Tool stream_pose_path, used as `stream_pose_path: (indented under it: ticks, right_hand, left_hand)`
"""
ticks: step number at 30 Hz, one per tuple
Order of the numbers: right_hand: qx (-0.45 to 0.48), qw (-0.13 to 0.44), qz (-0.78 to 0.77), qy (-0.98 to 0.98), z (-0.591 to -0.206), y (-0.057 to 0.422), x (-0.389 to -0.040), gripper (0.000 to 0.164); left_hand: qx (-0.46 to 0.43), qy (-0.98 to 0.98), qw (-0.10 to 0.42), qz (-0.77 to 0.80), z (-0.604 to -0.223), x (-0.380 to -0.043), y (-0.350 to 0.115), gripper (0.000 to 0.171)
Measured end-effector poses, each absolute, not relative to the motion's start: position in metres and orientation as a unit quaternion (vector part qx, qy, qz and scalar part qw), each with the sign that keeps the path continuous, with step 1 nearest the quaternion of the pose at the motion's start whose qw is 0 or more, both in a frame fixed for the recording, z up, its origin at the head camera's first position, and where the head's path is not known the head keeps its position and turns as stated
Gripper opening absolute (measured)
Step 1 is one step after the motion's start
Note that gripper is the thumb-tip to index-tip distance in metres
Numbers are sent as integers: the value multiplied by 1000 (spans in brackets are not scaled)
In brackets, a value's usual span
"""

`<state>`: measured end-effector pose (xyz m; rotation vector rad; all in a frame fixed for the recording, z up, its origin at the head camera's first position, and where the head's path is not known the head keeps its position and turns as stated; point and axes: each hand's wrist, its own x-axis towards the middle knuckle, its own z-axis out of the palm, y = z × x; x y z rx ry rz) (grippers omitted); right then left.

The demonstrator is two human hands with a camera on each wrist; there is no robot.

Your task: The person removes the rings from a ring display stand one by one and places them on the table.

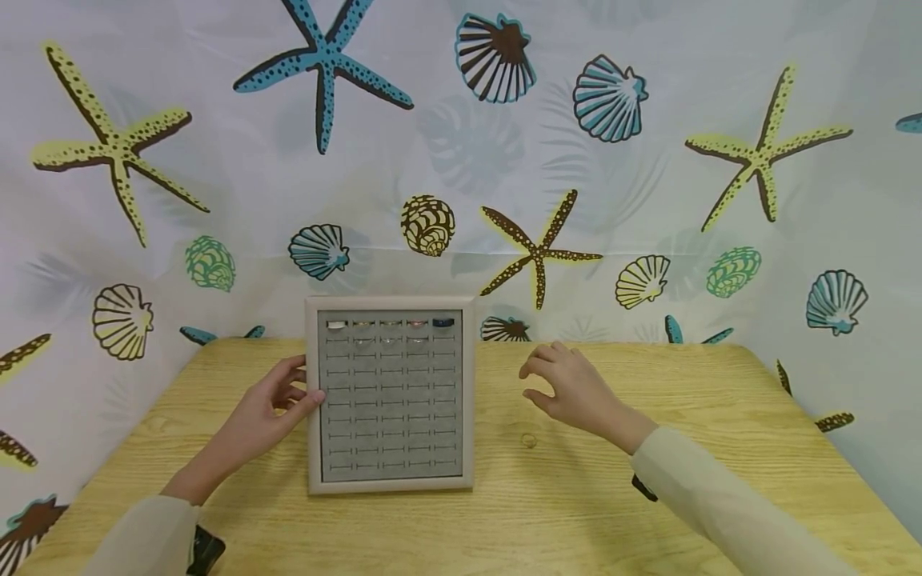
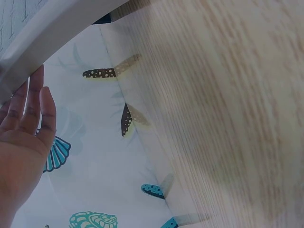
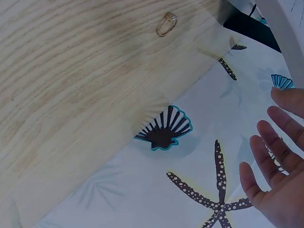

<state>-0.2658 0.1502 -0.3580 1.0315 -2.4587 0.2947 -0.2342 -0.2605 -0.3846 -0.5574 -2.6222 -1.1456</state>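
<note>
A ring display tray (image 1: 390,481) with a pale frame and grey slotted padding stands upright on the table. Several rings fill its top row, among them a white ring (image 1: 336,326) and a dark blue ring (image 1: 442,322); three thinner ones sit in the row below. My left hand (image 1: 262,412) grips the tray's left edge, thumb on the front and fingers behind. To the right of the tray, my right hand (image 1: 572,388) hovers with loosely bent fingers and holds nothing. Below it, a thin gold ring (image 3: 171,17) with a stone lies on the table.
The wooden table (image 1: 691,480) stretches out on both sides of the tray. Behind it hangs a white curtain (image 1: 403,272) printed with starfish and shells. A dark wrist device (image 1: 206,550) shows at the left sleeve.
</note>
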Motion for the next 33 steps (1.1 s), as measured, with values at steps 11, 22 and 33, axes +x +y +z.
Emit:
stream_pose_path:
  ticks: [11, 22, 33]
  right_hand:
    - [380, 272, 109, -877, -336, 133, -268, 18]
    - [389, 314, 124, -857, -318, 113, -271, 19]
    - [401, 358, 135, -832, -309, 90, -273, 18]
  left_hand:
    - [-183, -898, 111, -384, -385, -235, -261, 52]
    - [-184, -898, 112, -385, -386, -236, -261, 52]
    - [-182, -896, 108, -391, -385, -235, -261, 53]
